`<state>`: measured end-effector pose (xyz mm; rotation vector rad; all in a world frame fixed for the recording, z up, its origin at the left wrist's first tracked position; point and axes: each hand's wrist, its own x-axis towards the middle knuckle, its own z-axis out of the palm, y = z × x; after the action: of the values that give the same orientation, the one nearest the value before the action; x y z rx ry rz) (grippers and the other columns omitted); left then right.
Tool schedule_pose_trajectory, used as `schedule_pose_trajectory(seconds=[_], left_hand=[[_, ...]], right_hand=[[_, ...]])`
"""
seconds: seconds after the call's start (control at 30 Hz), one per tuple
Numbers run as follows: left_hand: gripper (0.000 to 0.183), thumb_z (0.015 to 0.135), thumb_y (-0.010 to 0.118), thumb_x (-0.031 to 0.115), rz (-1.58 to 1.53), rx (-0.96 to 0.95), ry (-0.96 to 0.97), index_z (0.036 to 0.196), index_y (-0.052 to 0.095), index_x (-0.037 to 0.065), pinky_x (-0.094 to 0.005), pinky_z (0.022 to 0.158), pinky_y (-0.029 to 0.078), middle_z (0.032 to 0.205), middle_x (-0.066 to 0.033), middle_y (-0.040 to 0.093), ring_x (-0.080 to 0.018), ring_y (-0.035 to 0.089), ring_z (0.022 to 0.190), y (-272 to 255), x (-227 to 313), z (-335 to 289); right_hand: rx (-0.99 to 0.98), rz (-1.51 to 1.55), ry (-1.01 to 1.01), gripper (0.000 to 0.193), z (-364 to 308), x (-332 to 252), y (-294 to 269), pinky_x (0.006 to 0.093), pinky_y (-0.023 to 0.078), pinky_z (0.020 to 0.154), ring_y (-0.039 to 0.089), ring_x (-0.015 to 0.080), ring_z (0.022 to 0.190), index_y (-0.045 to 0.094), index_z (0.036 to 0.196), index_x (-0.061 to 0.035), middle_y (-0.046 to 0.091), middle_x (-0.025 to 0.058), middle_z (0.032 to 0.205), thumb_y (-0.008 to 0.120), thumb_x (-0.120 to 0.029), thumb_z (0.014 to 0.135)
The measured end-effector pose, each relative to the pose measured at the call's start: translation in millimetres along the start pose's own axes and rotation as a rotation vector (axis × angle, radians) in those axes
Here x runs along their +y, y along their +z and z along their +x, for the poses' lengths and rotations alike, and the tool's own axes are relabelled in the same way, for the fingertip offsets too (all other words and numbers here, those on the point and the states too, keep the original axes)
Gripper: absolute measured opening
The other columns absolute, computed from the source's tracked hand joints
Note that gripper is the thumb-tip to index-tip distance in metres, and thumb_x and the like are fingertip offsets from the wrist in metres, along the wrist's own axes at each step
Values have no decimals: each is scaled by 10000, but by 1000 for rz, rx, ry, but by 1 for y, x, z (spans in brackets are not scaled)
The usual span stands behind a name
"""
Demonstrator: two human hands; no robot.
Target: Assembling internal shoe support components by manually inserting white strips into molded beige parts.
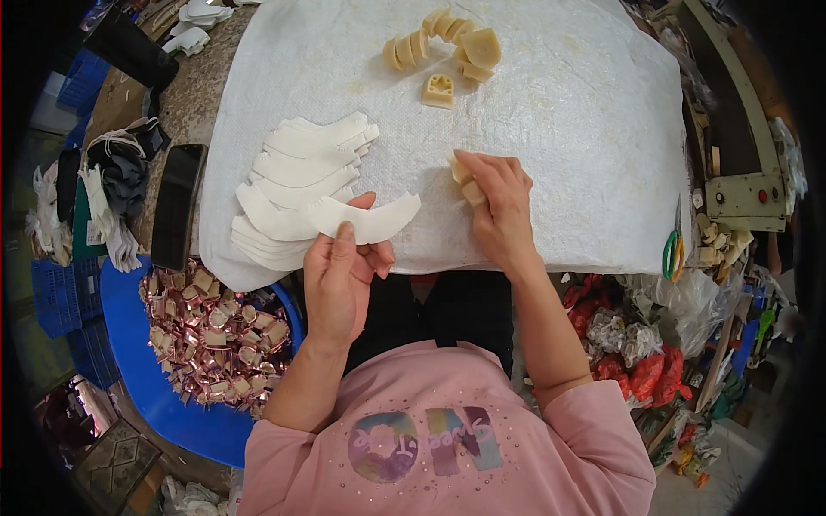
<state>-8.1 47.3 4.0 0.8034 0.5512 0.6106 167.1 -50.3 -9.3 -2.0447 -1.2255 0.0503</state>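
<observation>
My left hand pinches a white curved strip with small notches along its edge, thumb on top. Just left of it lies a fanned stack of similar white strips, partly covered by the held one. To the right, my right hand has its fingers closed on a small beige shoe heel block at the white woven sheet; the hand hides part of it. Farther back stands a cluster of beige heel blocks. A single block shows its hollowed face nearer to me.
A dark phone lies at the table's left edge. Below it, a blue tub holds pink metallic-wrapped pieces. Scissors hang over the right edge, near a grey-green machine. Plastic bags sit below right.
</observation>
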Motion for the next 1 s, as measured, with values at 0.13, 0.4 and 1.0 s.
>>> schedule_pose_trajectory(seconds=[0.13,0.4,1.0], left_hand=[[411,995,341,241,31,-16,3,1242,439,-71,-244,558,381,757,-85,552,-121,491,653,-3,-2,0],[378,985,391,212,112,-5,105,1211,474,-79,-245,601,402,923,-102,587,-115,502,721,-3,-6,-7],[358,989,387,178,125,-81,139,1134,538,-112,-220,773,460,1067,-141,606,-117,572,920,29,-1,-31]], right_hand=[[90,-253,-74,378,-5,-6,-1,421,342,906,497,279,953,588,1130,-65,571,103,1013,597,-36,753],[27,368,228,294,-21,-21,-22,316,470,742,579,245,886,588,1088,-47,599,153,1044,659,-77,805],[329,478,-462,463,-32,-55,5,349,478,715,560,303,866,578,1043,-29,595,126,984,601,138,612]])
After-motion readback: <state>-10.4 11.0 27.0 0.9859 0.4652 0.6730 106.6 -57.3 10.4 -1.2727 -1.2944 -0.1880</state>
